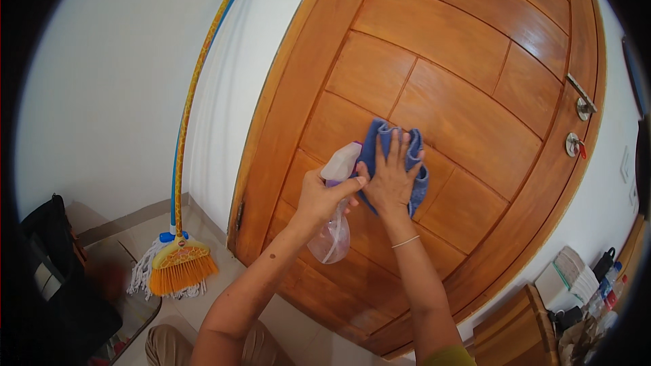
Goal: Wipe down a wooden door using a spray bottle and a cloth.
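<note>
Currently, a blue cloth [370,148] is pressed against the face of the wooden door [434,17] by the right hand [390,179]. The cloth is bunched, with folds standing up at its upper edge, and its middle is covered by the hand. The fingers of the right hand are extended and slightly spread, with the palm turned to the door; the cloth is pinned flat rather than gripped. A thin, light band [405,241] is worn on the right wrist.

A transparent spray bottle [330,240] with a white and purple head is held upright in front of the door, just left of the cloth, by the left hand [324,193]. The fingers of the left hand are curled around the neck of the bottle, and the thumb is extended toward the cloth. Whether the two thumbs are in contact cannot be told.

A lever handle [581,97] is fitted at the right side of the door, and a lock [573,144] with a red key tag is mounted below it. To the left of the door, a broom [182,261] with orange bristles is stood in front of a white-stranded mop [144,270].
</note>
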